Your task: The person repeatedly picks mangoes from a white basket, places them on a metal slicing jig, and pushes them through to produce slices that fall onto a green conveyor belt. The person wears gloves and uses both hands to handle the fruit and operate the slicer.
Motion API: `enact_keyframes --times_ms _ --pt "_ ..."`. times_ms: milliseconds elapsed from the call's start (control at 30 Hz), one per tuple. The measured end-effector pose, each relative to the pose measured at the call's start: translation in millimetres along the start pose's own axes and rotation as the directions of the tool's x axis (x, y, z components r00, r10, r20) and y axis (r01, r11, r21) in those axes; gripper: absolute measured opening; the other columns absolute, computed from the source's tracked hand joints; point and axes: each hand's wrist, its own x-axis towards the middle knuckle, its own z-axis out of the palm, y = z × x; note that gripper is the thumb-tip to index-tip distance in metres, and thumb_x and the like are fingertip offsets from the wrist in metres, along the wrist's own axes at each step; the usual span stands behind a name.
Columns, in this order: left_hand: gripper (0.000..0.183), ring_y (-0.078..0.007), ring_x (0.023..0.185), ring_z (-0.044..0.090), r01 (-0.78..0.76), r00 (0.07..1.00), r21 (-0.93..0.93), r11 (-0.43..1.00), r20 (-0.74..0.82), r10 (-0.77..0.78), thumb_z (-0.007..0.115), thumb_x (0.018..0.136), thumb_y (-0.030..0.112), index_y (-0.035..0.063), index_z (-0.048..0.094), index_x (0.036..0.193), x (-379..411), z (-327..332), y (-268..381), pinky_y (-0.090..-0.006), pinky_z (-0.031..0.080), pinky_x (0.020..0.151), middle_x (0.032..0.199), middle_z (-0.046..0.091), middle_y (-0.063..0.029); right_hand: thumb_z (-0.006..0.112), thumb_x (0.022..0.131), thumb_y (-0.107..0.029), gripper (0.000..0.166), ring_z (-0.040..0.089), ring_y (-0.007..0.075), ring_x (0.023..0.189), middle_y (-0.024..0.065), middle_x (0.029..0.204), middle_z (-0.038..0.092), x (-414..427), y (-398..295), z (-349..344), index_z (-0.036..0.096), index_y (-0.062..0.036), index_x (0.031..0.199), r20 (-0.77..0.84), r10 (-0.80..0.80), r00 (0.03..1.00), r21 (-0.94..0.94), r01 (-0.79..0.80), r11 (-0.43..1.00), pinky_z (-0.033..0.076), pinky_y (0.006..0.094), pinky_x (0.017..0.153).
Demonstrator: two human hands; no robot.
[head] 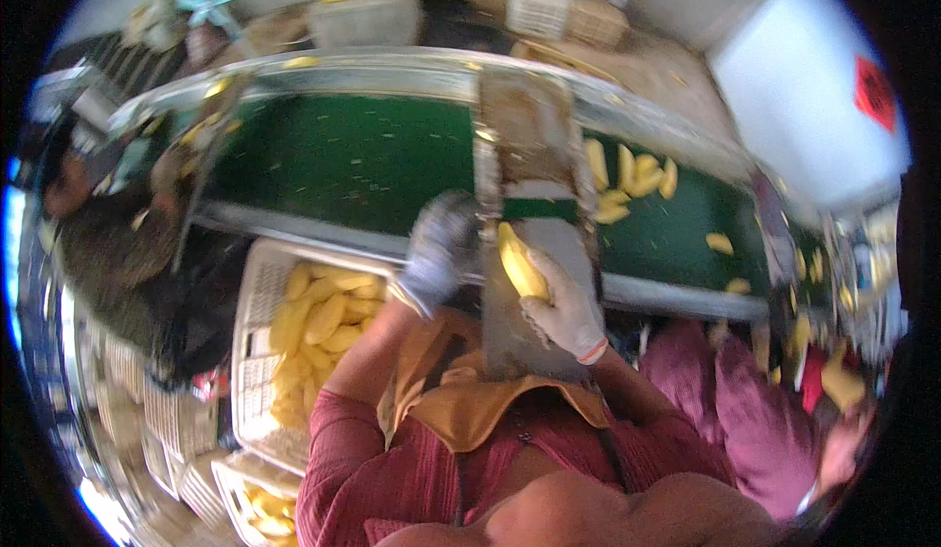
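My right hand (562,308), in a pale work glove, is closed around the lower end of a long yellow piece of produce (520,264), kind not certain. It is over a narrow metal work board (514,348) that reaches from my apron across the green conveyor belt (353,157). My left hand (445,242), in a greyish glove, is blurred at the board's left edge; whether it holds something cannot be told. Left of me, a white plastic crate (253,341) contains many yellow pieces (323,319). More yellow pieces (636,172) lie on the belt right of the board.
A metal rail (331,237) runs along the belt's near side. A co-worker (125,253) sits at the left; another person's purple sleeve (757,407) is close at my right. Stacked crates (180,415) stand at the lower left. Beyond the belt are a pale box (367,14) and baskets (537,6).
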Motion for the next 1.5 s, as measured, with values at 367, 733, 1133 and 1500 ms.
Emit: enact_keyframes --times_ms 367,733,1133,1500 --pt "0.067 -0.0386 0.13 0.071 0.367 0.654 -0.568 -0.737 0.721 -0.23 0.049 0.114 0.062 0.0102 0.062 0.156 97.7 230.7 -156.3 -0.0562 0.058 0.114 0.149 0.071 -0.017 0.076 0.1 -0.026 0.034 0.06 0.0401 0.141 0.0149 0.144 0.071 140.1 -37.2 -20.4 0.075 -0.0098 0.13 -0.139 -0.554 0.821 -0.845 0.194 0.499 0.042 0.057 0.123" --pt "0.087 -0.0414 0.144 0.062 0.245 0.388 -0.645 -0.724 0.75 -0.536 0.028 0.11 0.081 0.0196 0.057 0.165 83.0 206.1 -158.4 -0.0577 0.046 0.125 0.161 0.065 -0.0146 0.071 0.105 -0.04 0.039 0.071 0.0337 0.117 0.0119 0.14 0.075 215.9 -15.7 -11.2 0.078 -0.0122 0.132 -0.243 -0.631 0.736 -0.873 0.118 0.474 0.055 0.0512 0.101" --pt "0.087 -0.0306 0.14 0.058 0.574 0.529 -0.738 -0.354 0.665 -0.527 0.042 0.11 0.083 0.0154 0.048 0.166 -0.9 27.8 66.2 -0.051 0.046 0.122 0.151 0.062 -0.0106 0.085 0.094 -0.02 0.071 0.06 0.0506 0.139 0.0301 0.154 0.06 37.6 9.6 -5.9 0.056 -0.0038 0.157 -0.244 -0.474 0.846 -0.462 0.328 0.824 0.047 0.055 0.122" --pt "0.052 -0.0196 0.13 0.065 0.731 0.658 -0.671 0.122 0.648 -0.383 0.07 0.114 0.042 0.0053 0.067 0.151 -43.1 62.1 102.3 -0.0373 0.053 0.113 0.145 0.072 -0.0109 0.071 0.088 0.003 0.086 0.057 0.0555 0.136 0.0283 0.158 0.053 54.2 -6.0 -14.2 0.044 -0.0111 0.168 -0.253 -0.308 0.917 -0.676 0.06 0.734 0.049 0.0588 0.118"
